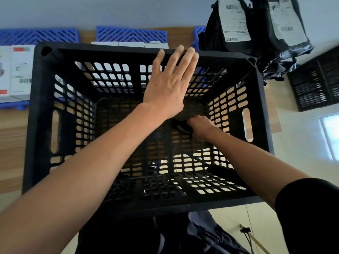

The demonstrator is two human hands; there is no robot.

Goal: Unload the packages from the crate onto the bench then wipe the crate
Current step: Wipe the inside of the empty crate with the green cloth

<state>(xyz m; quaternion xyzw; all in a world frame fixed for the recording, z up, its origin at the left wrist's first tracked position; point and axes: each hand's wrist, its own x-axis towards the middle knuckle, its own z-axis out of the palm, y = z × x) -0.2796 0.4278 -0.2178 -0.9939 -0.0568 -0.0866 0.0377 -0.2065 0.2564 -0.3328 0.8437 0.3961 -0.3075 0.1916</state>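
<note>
- Step, by my read: wiping. No packages visible inside the crate (55,74); unload looks done.
- Crate sits at the bench's (11,136) near edge, right end overhanging the floor. Keep weight on the far rim so it can't tip or slide off while scrubbing.
- White boxes (17,72) stand on a blue tray (14,105) at the bench's left edge, just beside the crate's left wall. More blue trays (131,34) with white boxes along the back edge.
- Left hand (168,83): flat, fingers straight and slightly spread, fingertips over the crate's far rim, holding nothing. Contact with the rim looks likely, can't confirm. Good as a brace; press down, not forward.
- Right hand (200,126): down inside, near the floor's far-right part, fingers curled round a dark cloth (183,123). Cloth mostly hidden and dark on dark, so its extent is unclear.
- How to wipe well: work the floor in overlapping passes, then the four walls, then the rim. The slotted mesh will snag the cloth, so keep it bunched and drag along the slot rows.
- Crate contents: only the cloth and the hand that I can see; near-left floor is in shadow, can't rule out small debris.
- Black packages (256,24) with white labels are piled at the bench's back-right corner, just beyond the crate.
- Second black crate (315,83) stands on the floor to the right, well apart; contents not visible.
</note>
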